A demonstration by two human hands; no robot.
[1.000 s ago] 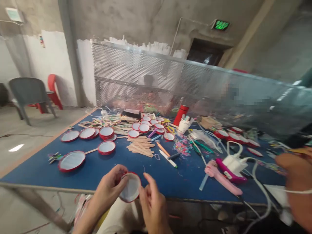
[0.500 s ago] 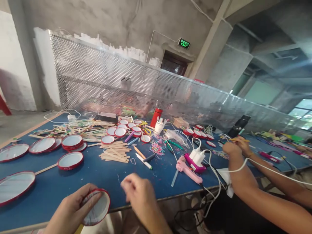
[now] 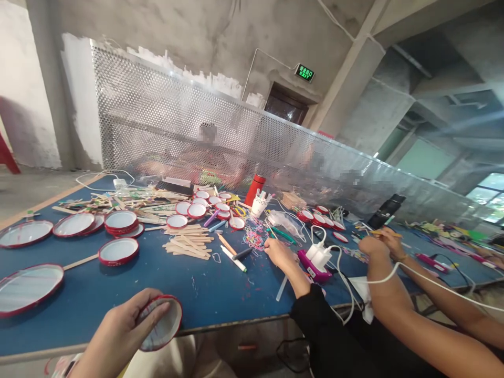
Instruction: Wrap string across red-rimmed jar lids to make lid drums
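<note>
Bare concrete wall [image 3: 189,26] and a perforated metal partition [image 3: 169,113] rise well beyond the left hand's grip, and a blue table [image 3: 220,294] spreads ahead of it. Far to the right of that grip, a co-worker's arms [image 3: 397,294] reach over the table, cut off below.

Near the table's front edge, the left hand [image 3: 124,325] is closed on a red-rimmed disc [image 3: 168,326], its thumb lying across the streaked pale face; the fingers behind are hidden. Being round, the disc gives no clear long axis; its foreshortened outline leans from lower left to upper right, the face turned upward and toward the viewer.

Ahead and right of that grip, the right hand [image 3: 280,254], its arm in a black sleeve [image 3: 317,320], extends with fingers bent to the near right border of a heap of coloured bands [image 3: 254,234]. Whether it pinches or touches any cannot be told.

Loose wooden sticks [image 3: 189,241] lie beyond the disc. Beside the right forearm, a translucent glue stick [image 3: 282,289] shows, partly covered.
</note>
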